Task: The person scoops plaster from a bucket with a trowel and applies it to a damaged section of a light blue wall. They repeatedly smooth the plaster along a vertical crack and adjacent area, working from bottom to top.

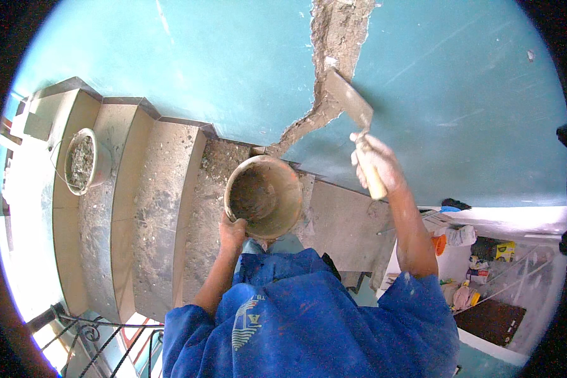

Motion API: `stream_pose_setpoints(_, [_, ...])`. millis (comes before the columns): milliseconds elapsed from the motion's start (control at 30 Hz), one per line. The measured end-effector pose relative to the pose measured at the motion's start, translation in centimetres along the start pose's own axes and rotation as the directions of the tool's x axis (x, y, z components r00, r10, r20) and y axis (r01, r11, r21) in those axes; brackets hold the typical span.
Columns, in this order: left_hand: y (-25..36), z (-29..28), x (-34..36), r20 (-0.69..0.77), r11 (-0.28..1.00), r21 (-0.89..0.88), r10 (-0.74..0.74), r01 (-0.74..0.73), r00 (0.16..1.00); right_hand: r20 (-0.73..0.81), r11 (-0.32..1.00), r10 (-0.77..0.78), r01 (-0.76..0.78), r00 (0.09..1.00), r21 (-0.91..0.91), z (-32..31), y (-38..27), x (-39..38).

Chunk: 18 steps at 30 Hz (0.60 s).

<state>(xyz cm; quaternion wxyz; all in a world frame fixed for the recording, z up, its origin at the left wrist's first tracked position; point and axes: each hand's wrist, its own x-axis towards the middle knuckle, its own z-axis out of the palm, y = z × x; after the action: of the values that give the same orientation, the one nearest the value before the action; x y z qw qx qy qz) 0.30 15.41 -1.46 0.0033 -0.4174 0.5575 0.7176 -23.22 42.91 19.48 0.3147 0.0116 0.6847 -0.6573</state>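
Observation:
My right hand (pixel 378 160) grips the wooden handle of a trowel (pixel 353 101), its flat metal blade raised over the edge of a rough, chased-out channel (pixel 321 82) in the blue wall; whether it touches there I cannot tell. My left hand (pixel 233 233) holds the lower-left rim of a round, dirty plastic bowl (pixel 282 201), stained inside with greyish material. The channel runs down the wall and bends left toward the stair edge just above the bowl.
Dusty tiled steps (pixel 151 246) climb on the left, with a bucket of rubble (pixel 83 160) on one. A black metal railing (pixel 94 327) borders the lower left. At the right, past the landing (pixel 340 233), a lower area holds an orange container (pixel 439 244), bags (pixel 463 235) and other clutter.

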Motion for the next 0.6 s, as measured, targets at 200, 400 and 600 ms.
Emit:
stream_pose_setpoints(200, [0.6, 0.0, 0.3, 0.011, 0.997, 0.023, -0.077, 0.077, 0.997, -0.189, 0.998, -0.008, -0.004, 0.982, -0.063, -1.6, -1.1, -2.0])
stream_pose_setpoints(400, [-0.1, 0.4, 1.0, -0.036, 0.998, -0.044, -0.044, 0.042, 0.998, -0.266, 0.991, -0.069, 0.035, 0.962, -0.13, 0.6, -1.2, -5.7])
stream_pose_setpoints(600, [0.1, 0.7, 1.6, 0.025, 1.0, 0.02, -0.009, 0.008, 1.0, -0.239, 0.977, 0.056, -0.103, 0.97, -0.188, 1.5, -0.7, -4.3])
